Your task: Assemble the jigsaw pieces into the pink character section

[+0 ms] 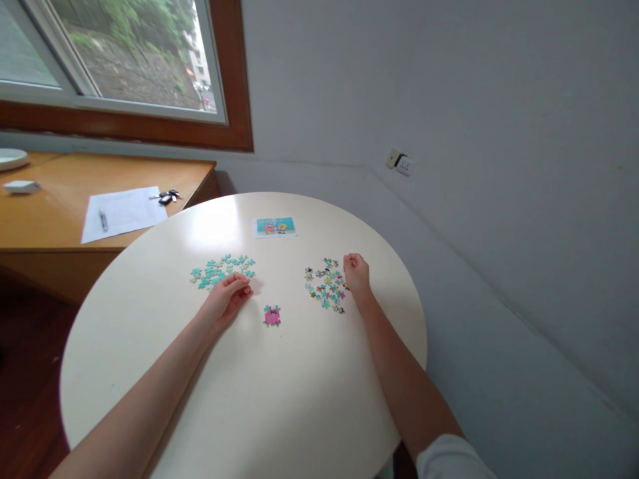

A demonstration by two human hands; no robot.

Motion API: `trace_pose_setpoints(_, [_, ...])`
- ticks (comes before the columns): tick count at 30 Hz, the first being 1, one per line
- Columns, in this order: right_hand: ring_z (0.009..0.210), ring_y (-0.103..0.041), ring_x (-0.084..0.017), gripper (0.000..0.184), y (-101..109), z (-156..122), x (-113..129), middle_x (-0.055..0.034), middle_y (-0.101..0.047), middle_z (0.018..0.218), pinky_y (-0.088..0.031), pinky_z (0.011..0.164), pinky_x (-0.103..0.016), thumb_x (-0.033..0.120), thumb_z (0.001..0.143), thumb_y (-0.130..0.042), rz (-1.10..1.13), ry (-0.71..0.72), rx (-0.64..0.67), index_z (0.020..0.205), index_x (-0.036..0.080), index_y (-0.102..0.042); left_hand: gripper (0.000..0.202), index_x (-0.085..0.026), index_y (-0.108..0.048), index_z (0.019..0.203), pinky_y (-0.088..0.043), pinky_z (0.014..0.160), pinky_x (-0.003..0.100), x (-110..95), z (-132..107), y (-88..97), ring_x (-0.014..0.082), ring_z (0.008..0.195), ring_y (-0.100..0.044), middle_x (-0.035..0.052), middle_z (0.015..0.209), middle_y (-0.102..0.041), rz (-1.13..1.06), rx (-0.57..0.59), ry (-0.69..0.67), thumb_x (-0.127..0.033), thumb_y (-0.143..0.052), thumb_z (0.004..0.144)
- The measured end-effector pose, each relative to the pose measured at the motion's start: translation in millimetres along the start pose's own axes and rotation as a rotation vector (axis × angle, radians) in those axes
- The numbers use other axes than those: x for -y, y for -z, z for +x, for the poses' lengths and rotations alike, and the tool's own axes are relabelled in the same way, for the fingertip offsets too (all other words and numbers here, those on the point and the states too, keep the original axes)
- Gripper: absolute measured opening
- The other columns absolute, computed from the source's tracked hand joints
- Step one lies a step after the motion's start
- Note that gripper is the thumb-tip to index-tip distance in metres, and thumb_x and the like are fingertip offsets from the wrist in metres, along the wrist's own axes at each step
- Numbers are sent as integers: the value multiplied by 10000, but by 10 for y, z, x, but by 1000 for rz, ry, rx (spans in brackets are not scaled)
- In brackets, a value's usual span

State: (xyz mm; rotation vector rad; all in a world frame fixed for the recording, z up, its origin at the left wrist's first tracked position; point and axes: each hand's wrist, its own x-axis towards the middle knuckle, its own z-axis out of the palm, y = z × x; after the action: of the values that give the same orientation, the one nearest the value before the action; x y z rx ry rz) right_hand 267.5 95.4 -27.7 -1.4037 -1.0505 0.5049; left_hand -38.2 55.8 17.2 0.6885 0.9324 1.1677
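On a round cream table (150, 346) lie two heaps of loose puzzle pieces. My left hand (227, 297) rests at the near edge of the teal heap (222, 269), fingers curled together. My right hand (357, 271) lies at the right side of the multicoloured heap (325, 286), fingers curled in; whether it holds a piece is hidden. Between my hands sits a small joined pink cluster of pieces (272, 315). A small reference picture card (274, 227) lies at the far side of the table.
A wooden desk (50, 219) stands at the left under a window (114, 60), carrying a sheet of paper (122, 211) with a pen, a bunch of keys (167, 196) and a white object (20, 187). Grey walls close in behind and to the right, with a socket (401, 161).
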Motion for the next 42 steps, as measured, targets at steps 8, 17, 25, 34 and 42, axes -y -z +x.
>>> trace_pose_setpoints(8, [453,-365,-91,205,8,24,-61,82,-388,506,-284,448,-223,412,761,-457,-27,1,-20,729,216,-407,262,-140,-581,577,-447,564,178,-8,-16,-22,67,510,-492,-30,491,-532,2,-10,1,-202,-806,459])
trace_pose_setpoints(17, [440,-362,-82,171,-8,-33,70,75,-410,494,-289,441,-223,354,687,-506,-17,-16,-6,649,211,-420,257,-146,-591,573,-448,548,193,-1,-13,-14,76,507,-491,-31,489,-524,6,-17,-6,-204,-810,452])
trace_pose_setpoints(25, [452,-374,-87,222,-9,-72,133,73,-417,474,-299,443,-222,348,616,-610,-9,-4,29,605,210,-436,261,-146,-581,575,-450,555,191,-6,-20,-19,73,512,-490,-33,496,-521,13,-15,-6,-207,-808,462])
trace_pose_setpoints(34, [457,-377,-92,300,8,-84,148,62,-424,464,-312,446,-232,417,621,-645,-40,28,25,574,213,-430,257,-141,-573,584,-444,552,196,-15,-25,-26,72,506,-492,-34,500,-516,13,-14,-5,-197,-798,473])
trace_pose_setpoints(42, [431,-341,-77,268,7,-78,123,83,-371,464,-268,434,-222,379,641,-621,12,64,76,595,212,-416,260,-142,-581,569,-441,551,182,-14,-30,-42,69,507,-487,-34,488,-521,-6,-12,-1,-193,-808,452])
